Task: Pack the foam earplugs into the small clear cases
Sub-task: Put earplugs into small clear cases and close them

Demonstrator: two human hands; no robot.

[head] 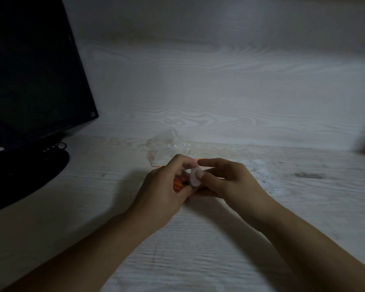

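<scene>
1. Head view: pale wood-grain desk [198,239], dim room, black monitor [30,70] far left.
2. Left hand [164,186] grips orange earplugs [178,184].
3. Right hand [226,178] pinches a clear case [194,175]; more cases [261,175] lie just right.

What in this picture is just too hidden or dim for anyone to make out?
- Head view: the small clear case between both hands; fingers cover it, so open or closed is unknowable.
- Orange earplugs: mostly inside the left hand, uncountable.
- Pile of clear cases behind the right hand: dim, blurred.
- Monitor: cut off by the left edge.
</scene>
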